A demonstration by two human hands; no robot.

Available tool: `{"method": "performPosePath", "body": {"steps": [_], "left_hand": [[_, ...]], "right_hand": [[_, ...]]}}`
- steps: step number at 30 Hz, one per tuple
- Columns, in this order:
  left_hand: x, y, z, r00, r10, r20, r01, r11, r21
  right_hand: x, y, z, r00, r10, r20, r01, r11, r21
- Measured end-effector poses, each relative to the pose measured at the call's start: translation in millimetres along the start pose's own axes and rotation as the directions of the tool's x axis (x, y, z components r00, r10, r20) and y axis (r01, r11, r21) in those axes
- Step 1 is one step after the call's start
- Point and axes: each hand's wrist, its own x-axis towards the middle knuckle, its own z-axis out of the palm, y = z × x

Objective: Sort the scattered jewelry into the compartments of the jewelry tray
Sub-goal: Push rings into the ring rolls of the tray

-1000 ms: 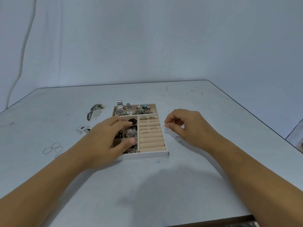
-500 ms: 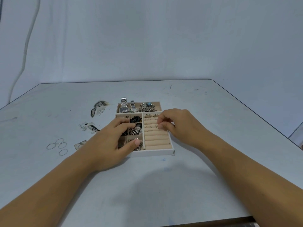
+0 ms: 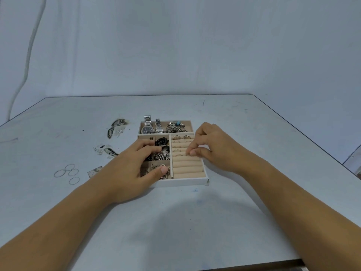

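Your right hand (image 3: 213, 147) pinches its fingertips (image 3: 192, 152) at the tray's (image 3: 181, 181) ring rolls; any ring there is hidden. Your left hand (image 3: 134, 165) rests flat, fingers loose, over the left compartments.

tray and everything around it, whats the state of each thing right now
tray: flat on the table, partly filled
ring rolls: far rows hold rings, near rows bare
watches: lying in the far compartment
hoops: loose on the table, unsorted
left hand: resting on the tray's left compartments
right hand: fingers pinched over the ring rolls; ring itself too small to tell
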Motion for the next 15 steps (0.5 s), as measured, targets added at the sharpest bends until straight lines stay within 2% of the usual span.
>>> {"method": "performPosePath", "body": {"steps": [3, 8, 15], "left_hand": [[0.5, -1.4, 0.2, 1.0, 0.006, 0.007, -0.006, 1.0, 0.003], [1.0, -2.6, 0.9, 1.0, 0.013, 0.011, -0.013, 1.0, 0.007], [0.2, -1.2, 0.4, 1.0, 0.008, 0.007, -0.008, 1.0, 0.011]], "right_hand": [[-11.3, 11.9, -24.5, 0.992, 0.124, 0.007, -0.124, 0.992, 0.022], [-32.6, 28.8, -44.2, 0.92, 0.337, 0.199, -0.338, 0.941, -0.032], [-27.9, 22.9, -34.9, 0.9, 0.349, 0.259, -0.338, 0.937, -0.09]]}}
